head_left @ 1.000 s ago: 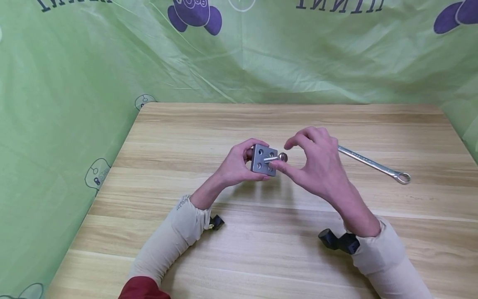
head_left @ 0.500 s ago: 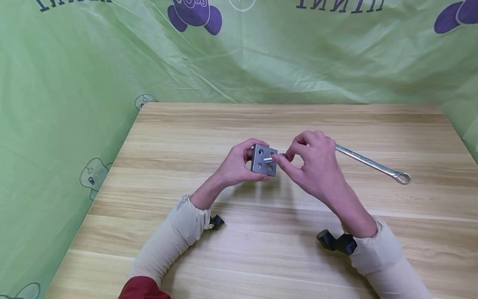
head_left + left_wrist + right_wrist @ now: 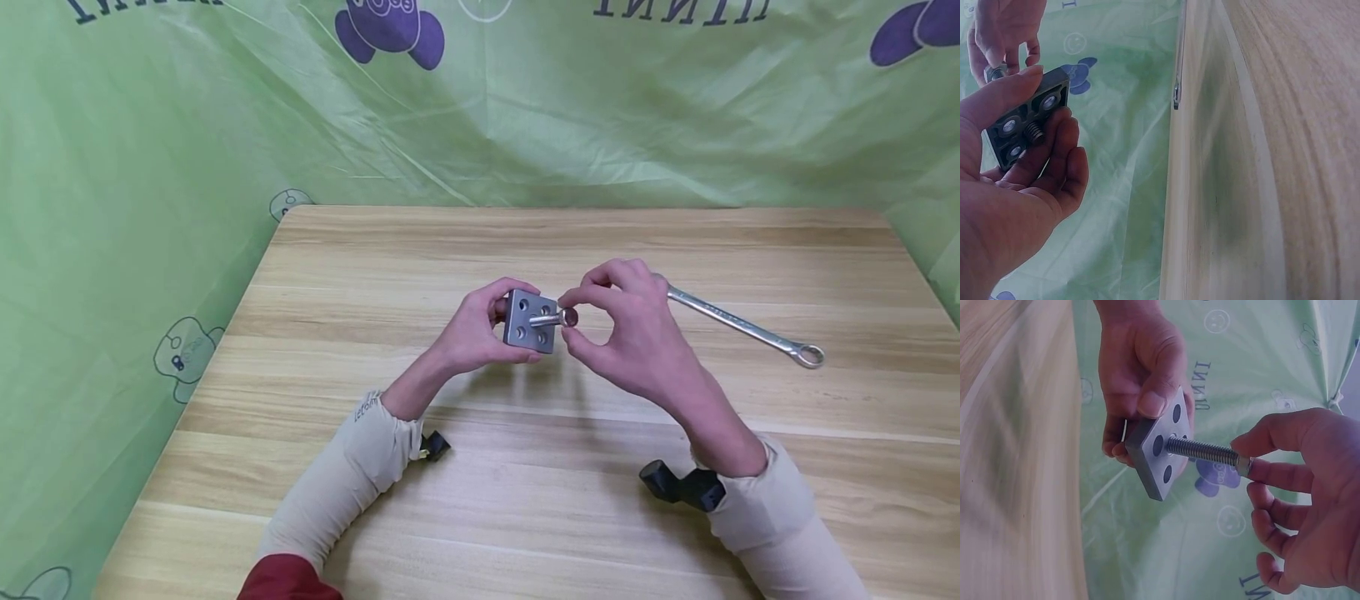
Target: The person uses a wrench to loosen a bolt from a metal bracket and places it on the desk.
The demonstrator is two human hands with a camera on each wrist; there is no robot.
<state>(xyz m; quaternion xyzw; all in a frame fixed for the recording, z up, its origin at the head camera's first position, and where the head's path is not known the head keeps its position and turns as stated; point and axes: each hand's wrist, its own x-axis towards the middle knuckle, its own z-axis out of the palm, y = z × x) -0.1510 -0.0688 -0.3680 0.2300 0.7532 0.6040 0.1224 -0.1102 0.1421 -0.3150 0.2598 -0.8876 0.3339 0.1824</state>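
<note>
My left hand (image 3: 474, 335) grips a small square grey metal plate (image 3: 533, 306) by its edges, held up over the table. Several holes pierce the plate. A silver bolt (image 3: 550, 319) runs through its middle hole, and its long threaded shank (image 3: 1204, 450) juts out toward my right hand (image 3: 639, 333). Thumb and index finger of that hand pinch the bolt at its head, the other fingers loosely bent. From behind, the left wrist view has the bolt's threaded tip (image 3: 1034, 132) poking out of the plate (image 3: 1055, 80) beside my left fingers.
A combination wrench (image 3: 742, 326) lies on the wooden table (image 3: 480, 500), right of and partly behind my right hand. Green printed sheeting (image 3: 600, 125) hangs along the table's back and sides. Black wrist cameras (image 3: 682, 486) sit at both cuffs.
My right thumb and index finger have shifted around the bolt head, coming together on it, then moving to its two sides. My left hand and the plate have stayed in place.
</note>
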